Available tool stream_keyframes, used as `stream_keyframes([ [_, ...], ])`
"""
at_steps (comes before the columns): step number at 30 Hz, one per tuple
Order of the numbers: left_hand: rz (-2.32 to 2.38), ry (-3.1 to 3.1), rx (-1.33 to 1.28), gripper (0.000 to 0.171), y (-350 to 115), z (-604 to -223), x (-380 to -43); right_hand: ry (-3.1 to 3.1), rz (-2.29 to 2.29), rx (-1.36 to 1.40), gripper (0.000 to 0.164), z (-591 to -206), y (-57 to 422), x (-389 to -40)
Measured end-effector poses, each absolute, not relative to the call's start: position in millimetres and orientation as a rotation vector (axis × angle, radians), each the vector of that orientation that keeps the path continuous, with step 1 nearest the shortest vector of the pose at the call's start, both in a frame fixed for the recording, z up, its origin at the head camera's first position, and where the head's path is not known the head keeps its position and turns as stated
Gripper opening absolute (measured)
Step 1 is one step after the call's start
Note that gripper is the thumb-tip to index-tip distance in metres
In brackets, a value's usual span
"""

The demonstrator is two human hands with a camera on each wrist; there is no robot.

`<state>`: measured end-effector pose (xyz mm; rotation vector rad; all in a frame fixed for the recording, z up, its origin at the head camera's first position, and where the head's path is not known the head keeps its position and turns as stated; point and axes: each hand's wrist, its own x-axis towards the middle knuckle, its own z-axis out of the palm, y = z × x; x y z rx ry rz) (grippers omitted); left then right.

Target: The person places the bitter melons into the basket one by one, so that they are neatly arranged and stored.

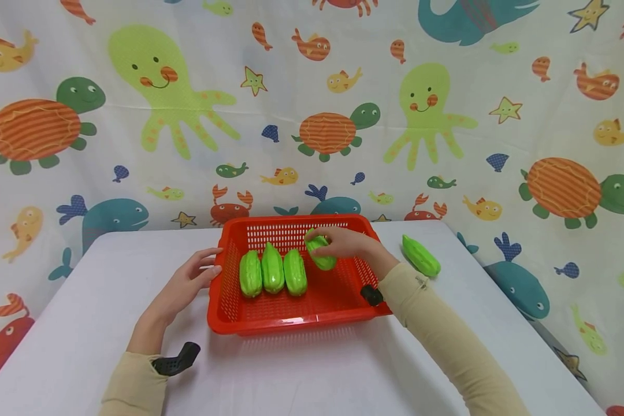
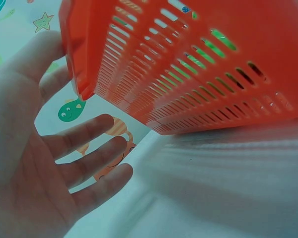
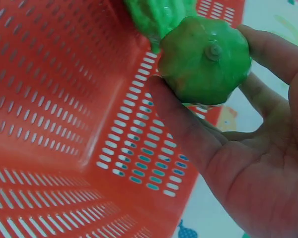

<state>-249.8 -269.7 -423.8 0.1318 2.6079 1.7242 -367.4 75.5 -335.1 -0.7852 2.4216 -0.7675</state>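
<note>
A red plastic basket (image 1: 291, 321) stands on the white table. Three bright green bitter gourds (image 1: 273, 270) lie side by side in its left half. My right hand (image 1: 351, 242) reaches over the basket and pinches a fourth bitter gourd (image 3: 203, 64) between thumb and fingers, its stem end facing the right wrist camera. Part of another gourd (image 3: 156, 17) shows behind it in that view. At the basket's left side, my left hand (image 1: 191, 277) has its fingers spread and fairly straight, the thumb against the rim (image 2: 77, 49).
One more bitter gourd (image 1: 420, 255) lies on the table, right of the basket. Behind the table (image 1: 135, 260) hangs a curtain (image 1: 270, 104) printed with sea animals. Each wrist carries a black camera.
</note>
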Motion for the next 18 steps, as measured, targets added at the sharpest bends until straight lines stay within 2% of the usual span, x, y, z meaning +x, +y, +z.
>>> stream_keyframes([
  [18,1.722,2.604,0.113,0.066,-268.2,-423.4,-248.2,2.413,-0.498,-0.752,0.039,-356.8,63.4,-370.8],
])
